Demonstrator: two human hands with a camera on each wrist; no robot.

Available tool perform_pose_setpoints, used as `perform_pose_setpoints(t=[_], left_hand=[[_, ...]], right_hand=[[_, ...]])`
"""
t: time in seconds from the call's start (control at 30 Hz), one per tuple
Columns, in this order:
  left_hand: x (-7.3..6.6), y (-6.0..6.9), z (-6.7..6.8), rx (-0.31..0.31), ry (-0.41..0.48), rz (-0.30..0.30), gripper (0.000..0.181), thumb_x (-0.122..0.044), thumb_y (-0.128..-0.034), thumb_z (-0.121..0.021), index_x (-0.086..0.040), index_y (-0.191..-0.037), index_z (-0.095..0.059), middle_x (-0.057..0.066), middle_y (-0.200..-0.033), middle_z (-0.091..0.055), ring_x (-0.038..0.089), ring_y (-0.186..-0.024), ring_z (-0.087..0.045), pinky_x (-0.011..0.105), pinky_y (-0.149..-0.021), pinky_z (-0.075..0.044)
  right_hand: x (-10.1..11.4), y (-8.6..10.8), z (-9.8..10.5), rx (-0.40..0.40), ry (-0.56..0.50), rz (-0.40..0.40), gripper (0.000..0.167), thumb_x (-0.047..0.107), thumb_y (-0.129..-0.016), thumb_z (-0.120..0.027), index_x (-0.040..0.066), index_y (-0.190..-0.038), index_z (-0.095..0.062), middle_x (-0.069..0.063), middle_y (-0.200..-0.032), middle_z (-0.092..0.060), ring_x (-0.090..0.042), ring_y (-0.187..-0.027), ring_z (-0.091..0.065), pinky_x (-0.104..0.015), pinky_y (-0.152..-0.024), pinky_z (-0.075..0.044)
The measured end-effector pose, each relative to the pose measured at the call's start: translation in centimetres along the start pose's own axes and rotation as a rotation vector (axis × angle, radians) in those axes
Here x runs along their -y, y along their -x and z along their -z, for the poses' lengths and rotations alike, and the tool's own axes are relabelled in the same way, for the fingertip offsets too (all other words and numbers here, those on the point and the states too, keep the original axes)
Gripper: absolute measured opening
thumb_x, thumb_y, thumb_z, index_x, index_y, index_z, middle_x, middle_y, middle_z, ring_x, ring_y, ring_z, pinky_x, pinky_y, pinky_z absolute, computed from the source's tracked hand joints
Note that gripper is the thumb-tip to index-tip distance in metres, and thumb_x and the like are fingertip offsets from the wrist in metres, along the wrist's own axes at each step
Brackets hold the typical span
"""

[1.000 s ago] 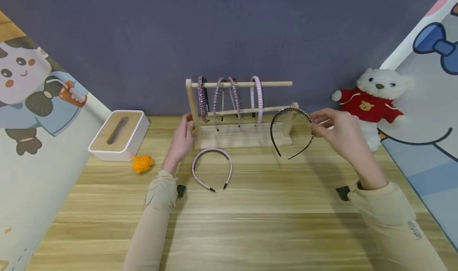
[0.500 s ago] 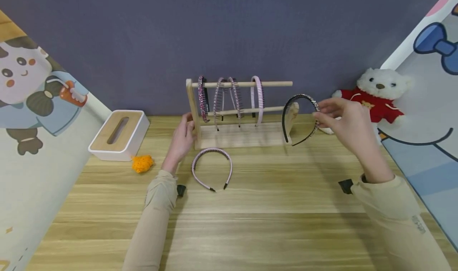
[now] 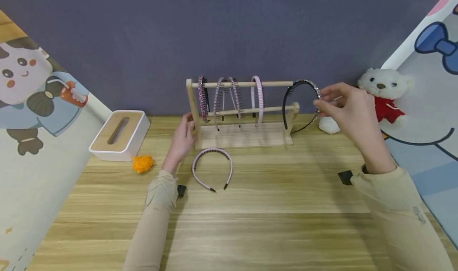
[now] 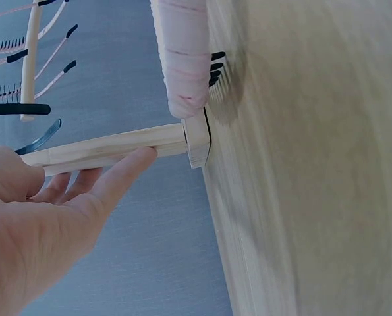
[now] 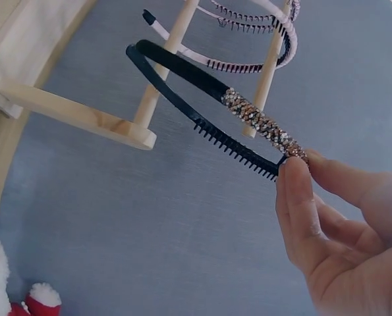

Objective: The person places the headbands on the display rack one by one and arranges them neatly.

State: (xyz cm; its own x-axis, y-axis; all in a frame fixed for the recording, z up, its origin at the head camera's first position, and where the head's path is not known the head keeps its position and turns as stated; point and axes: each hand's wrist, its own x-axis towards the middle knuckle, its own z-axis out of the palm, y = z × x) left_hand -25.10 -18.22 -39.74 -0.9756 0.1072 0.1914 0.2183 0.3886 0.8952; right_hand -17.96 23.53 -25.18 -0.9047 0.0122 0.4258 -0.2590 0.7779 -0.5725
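Note:
In the head view my right hand [image 3: 352, 114] pinches a black headband [image 3: 286, 104] by its glittery side between thumb and fingertips. The headband stands at the free right end of the rack's upper rod [image 3: 279, 84]. In the right wrist view its rhinestone band [image 5: 261, 125] and inner teeth show; whether it touches a rod, I cannot tell. My left hand [image 3: 183, 137] holds the left upright post of the wooden headband rack [image 3: 243, 137], thumb and fingers on either side of the post [image 4: 116, 145]. Several pink and glittery headbands [image 3: 257, 100] hang on the rack.
A pink headband [image 3: 212, 149] lies on the table before the rack. At left are a tissue box [image 3: 114, 135] and a small orange object [image 3: 142, 164]. A white teddy bear [image 3: 384, 84] in red sits behind my right hand.
My right hand has lifted the black headband up and slightly right, from in front of the rack's right end to the level of the upper rod's tip. The left hand stays put.

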Motion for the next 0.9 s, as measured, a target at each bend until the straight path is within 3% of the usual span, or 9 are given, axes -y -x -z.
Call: perform_pose_setpoints(t=[0.23, 0.5, 0.9], left_hand=[[-0.1, 0.0, 0.0, 0.002, -0.005, 0.002, 0.045, -0.011, -0.1181, -0.034, 0.000, -0.161, -0.036, 0.027, -0.158, -0.047, 0.045, -0.138, -0.055, 0.053, -0.105, -0.060], [-0.3, 0.1, 0.0, 0.010, 0.001, 0.006, 0.046, -0.012, -0.1182, -0.033, 0.001, -0.162, -0.034, 0.028, -0.160, -0.045, 0.045, -0.139, -0.054, 0.053, -0.105, -0.059], [-0.2, 0.1, 0.1, 0.008, -0.016, 0.007, 0.045, -0.012, -0.1182, -0.033, 0.000, -0.162, -0.035, 0.027, -0.160, -0.045, 0.045, -0.139, -0.054, 0.053, -0.105, -0.060]], right_hand=[[0.7, -0.9, 0.0, -0.037, -0.002, 0.015, 0.031, 0.014, -0.100, -0.079, -0.004, -0.124, -0.072, -0.027, -0.108, -0.073, 0.024, -0.062, -0.054, -0.006, -0.050, -0.044], [2.0, -1.7, -0.2, -0.046, -0.015, 0.017, 0.035, 0.018, -0.100, -0.080, -0.002, -0.126, -0.071, -0.025, -0.112, -0.074, 0.022, -0.065, -0.055, -0.008, -0.052, -0.042], [4.0, -2.9, -1.5, -0.065, -0.037, 0.082, 0.030, 0.018, -0.100, -0.080, -0.001, -0.122, -0.072, -0.020, -0.108, -0.075, 0.021, -0.068, -0.055, -0.003, -0.058, -0.046]])
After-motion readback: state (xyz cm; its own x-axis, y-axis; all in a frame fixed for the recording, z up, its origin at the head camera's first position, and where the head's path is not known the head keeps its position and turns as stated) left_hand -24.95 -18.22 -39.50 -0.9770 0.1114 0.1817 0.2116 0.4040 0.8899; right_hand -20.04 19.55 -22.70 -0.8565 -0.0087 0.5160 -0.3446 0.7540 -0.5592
